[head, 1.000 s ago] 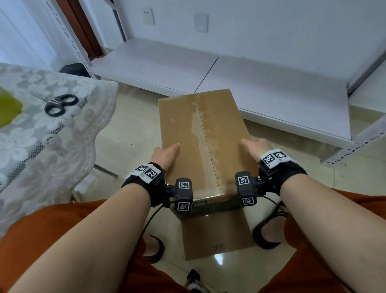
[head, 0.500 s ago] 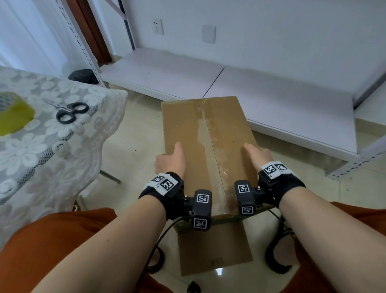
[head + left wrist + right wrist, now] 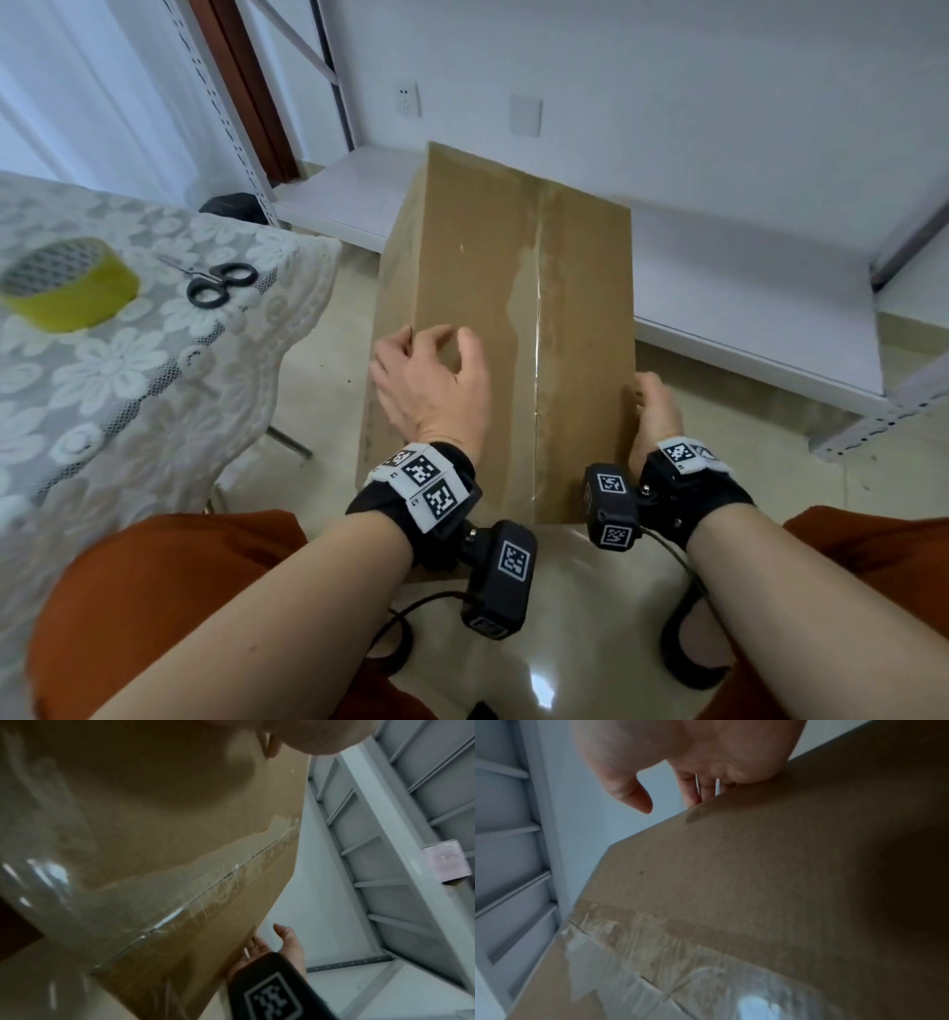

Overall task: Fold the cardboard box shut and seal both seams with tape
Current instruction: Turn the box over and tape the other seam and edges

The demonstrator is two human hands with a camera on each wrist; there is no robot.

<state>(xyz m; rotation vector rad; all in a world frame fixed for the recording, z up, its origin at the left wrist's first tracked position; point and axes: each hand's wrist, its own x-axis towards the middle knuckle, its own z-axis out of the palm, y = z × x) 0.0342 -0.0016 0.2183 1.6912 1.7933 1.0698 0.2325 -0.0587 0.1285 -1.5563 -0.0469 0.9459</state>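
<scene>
Head view, cardboard box (image 3: 508, 329): held up in the air between the person's knees, above the tiled floor, its far end tilted upward; the flaps are seen closed, and a strip of clear tape (image 3: 536, 329) runs along the centre seam.
Head view, left hand (image 3: 429, 383): laid over the box's left edge, fingers curled against the top face and side.
Head view, right hand (image 3: 655, 416): pressed to the box's right side, mostly hidden behind it.
Head view, counter (image 3: 128, 370): covered with white lace; a yellow tape roll (image 3: 67, 285) is seen near its far-left edge, with black scissors (image 3: 218, 282) just beside it, towards the far-right corner.
Left wrist view, box: the taped seam is shown crossing the face; the right hand is seen flat against the far edge, fingers extended and thumb free.
Right wrist view, fingers (image 3: 693, 791): placed straight against the box's side, past its edge; the thumb (image 3: 628, 789) is held off the cardboard.
</scene>
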